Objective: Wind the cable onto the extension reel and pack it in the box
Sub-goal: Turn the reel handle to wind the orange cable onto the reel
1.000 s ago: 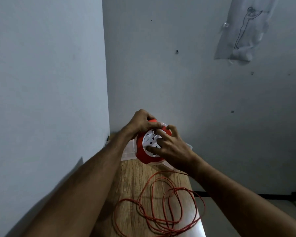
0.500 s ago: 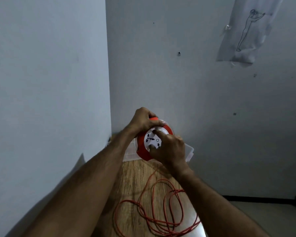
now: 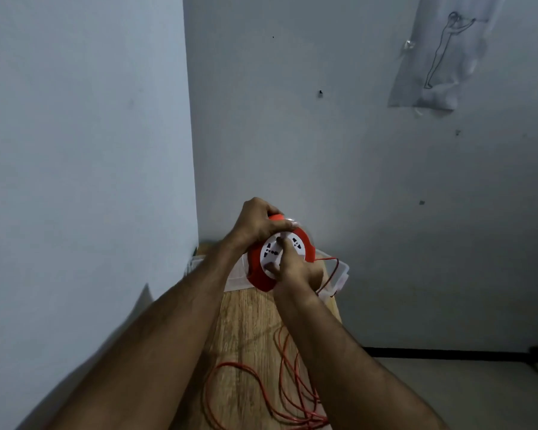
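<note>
Over the wooden table (image 3: pixel 246 324), both hands (arms outstretched) grip the reel (image 3: pixel 258 271).

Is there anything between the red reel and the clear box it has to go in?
Nothing visible blocks it. The reel, held by the left hand and right hand, is right over the clear box. Much loose cable lies unwound on the wooden table.

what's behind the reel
Behind the reel sits a clear plastic box on the wooden table, against the wall. The reel and both hands cover most of the box, so its inside cannot be seen.
</note>
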